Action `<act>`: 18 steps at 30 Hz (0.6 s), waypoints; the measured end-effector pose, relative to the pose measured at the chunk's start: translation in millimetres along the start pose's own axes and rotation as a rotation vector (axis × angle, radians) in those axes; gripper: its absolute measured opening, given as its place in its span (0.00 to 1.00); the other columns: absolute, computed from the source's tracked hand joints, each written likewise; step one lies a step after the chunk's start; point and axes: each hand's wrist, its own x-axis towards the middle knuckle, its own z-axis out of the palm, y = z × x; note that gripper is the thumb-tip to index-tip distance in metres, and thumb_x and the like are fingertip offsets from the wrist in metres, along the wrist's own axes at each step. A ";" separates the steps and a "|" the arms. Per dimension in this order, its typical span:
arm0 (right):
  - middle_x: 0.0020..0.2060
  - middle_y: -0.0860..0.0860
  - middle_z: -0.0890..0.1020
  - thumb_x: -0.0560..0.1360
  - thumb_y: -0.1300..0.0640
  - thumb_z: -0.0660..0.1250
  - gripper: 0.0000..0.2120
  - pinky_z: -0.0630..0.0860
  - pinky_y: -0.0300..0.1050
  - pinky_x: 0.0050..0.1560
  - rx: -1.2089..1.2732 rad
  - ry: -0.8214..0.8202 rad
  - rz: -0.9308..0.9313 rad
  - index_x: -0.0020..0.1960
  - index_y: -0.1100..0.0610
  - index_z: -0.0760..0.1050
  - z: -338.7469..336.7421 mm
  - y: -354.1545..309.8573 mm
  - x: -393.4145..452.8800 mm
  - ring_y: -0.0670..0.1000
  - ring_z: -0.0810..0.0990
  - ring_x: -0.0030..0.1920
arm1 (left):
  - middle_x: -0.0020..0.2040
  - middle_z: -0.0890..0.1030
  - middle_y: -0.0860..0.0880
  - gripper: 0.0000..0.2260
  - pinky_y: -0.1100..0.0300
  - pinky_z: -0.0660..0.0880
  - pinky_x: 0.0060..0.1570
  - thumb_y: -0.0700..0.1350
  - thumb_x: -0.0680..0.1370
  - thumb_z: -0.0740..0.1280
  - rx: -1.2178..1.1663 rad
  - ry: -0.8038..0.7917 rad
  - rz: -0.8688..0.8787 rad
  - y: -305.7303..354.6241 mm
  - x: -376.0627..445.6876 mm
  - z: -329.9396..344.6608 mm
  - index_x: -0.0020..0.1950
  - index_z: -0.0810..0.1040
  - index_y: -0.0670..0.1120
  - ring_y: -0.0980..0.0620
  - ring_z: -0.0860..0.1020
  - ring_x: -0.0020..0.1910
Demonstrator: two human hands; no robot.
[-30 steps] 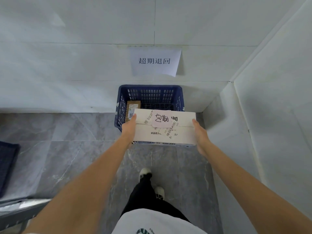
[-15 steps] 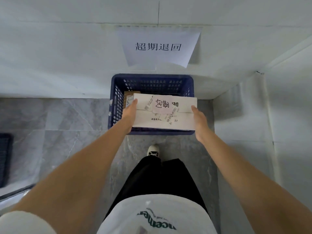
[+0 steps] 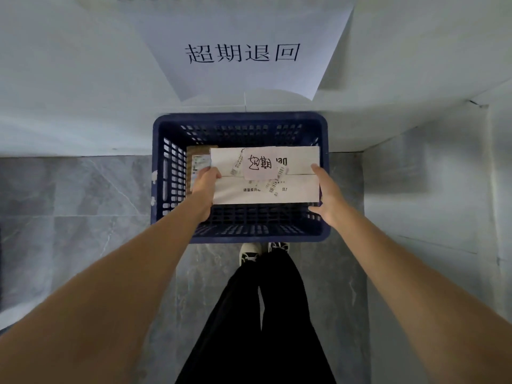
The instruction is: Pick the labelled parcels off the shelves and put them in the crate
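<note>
A flat white parcel (image 3: 299,187) with a pink handwritten label and barcode stickers hangs inside the mouth of the blue slatted crate (image 3: 241,120). My left hand (image 3: 203,184) grips its left end, thumb on top. My right hand (image 3: 325,195) holds its right end with the fingers spread along the edge. A brown cardboard parcel (image 3: 194,156) with a white label lies in the crate's left part, partly hidden by the white parcel and my left hand.
The crate stands on grey marble floor against a white tiled wall, in a corner with another wall on the right. A paper sign (image 3: 243,51) with printed characters hangs on the wall above it. My legs and shoes (image 3: 250,254) are right behind the crate.
I have stepped close to the crate and leaned over it. The white parcel went from in front of the crate to down within its rim, still held at both ends.
</note>
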 end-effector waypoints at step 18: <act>0.76 0.51 0.63 0.71 0.30 0.65 0.44 0.56 0.65 0.74 -0.183 -0.127 0.070 0.79 0.47 0.53 24.7 5.9 152.1 0.56 0.61 0.75 | 0.67 0.72 0.42 0.26 0.44 0.69 0.64 0.51 0.69 0.61 0.126 0.013 -0.092 15.1 98.8 55.4 0.67 0.69 0.47 0.39 0.71 0.65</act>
